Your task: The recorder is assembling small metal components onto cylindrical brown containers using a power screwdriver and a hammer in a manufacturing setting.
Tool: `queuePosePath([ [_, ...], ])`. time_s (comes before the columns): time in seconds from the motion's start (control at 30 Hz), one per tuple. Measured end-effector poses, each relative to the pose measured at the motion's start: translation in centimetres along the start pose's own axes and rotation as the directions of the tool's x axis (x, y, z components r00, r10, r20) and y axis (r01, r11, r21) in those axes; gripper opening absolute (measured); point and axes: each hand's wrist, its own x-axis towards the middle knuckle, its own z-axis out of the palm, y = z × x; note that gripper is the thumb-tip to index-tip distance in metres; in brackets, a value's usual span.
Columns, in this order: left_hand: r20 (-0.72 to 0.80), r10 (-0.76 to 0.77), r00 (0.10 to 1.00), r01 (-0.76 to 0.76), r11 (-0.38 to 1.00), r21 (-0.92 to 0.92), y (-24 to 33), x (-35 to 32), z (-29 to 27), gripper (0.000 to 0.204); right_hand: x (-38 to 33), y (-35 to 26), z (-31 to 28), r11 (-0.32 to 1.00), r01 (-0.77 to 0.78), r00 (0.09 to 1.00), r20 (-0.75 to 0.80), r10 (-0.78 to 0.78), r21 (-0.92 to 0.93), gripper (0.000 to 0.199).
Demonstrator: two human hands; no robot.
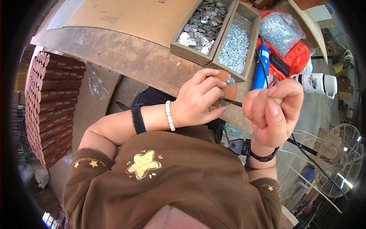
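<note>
My left hand (200, 98), with a beaded bracelet at the wrist, has its thumb and index finger closed about a small metal piece (222, 101). My right hand (275, 112) is curled tight around a thin dark rod (235, 102), whose tip points at that piece; most of the rod is hidden in the fist. A brown round disc (229, 90) lies partly behind my left fingers. On its upper side shows a small grey metal plate (230, 80).
Beyond my hands stand a wooden box of flat metal plates (202, 26) and a wooden box of screws (234, 45). A blue cylindrical tool (261, 65), a bag of screws (281, 32) and a white bottle (314, 84) are at right. Brown cylinders (57, 107) are stacked left; a fan (339, 160) stands right.
</note>
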Motion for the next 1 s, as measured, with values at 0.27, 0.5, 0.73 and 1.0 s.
queuePosePath([
  [0.27, -0.016, 0.01, 1.0, -0.01, 1.0, 0.014, 0.0, 0.0, 0.0, 0.027, 0.6, -0.6, -1.1, 0.994, -0.107, 0.984, 0.137, 0.11, -0.03, 0.01],
  [0.5, 0.04, 0.01, 0.999, -0.009, 0.999, -0.031, -0.3, -0.3, -0.5, 0.037, 1.6, -0.3, -2.1, 0.977, -0.205, 0.959, 0.211, 0.191, 0.049, 0.01],
  [0.73, 0.205, -0.051, 0.977, 0.074, 0.991, -0.11, -2.6, -0.3, -3.2, 0.069, 2.6, -0.1, -2.0, 0.982, 0.011, 0.975, 0.215, -0.053, 0.191, 0.012],
  [1.0, 0.444, 0.059, 0.894, 0.149, 0.895, -0.42, -4.6, 1.4, -2.0, 0.067, 1.4, 0.6, -0.8, 0.978, 0.195, 0.98, -0.045, -0.192, 0.08, 0.014],
])
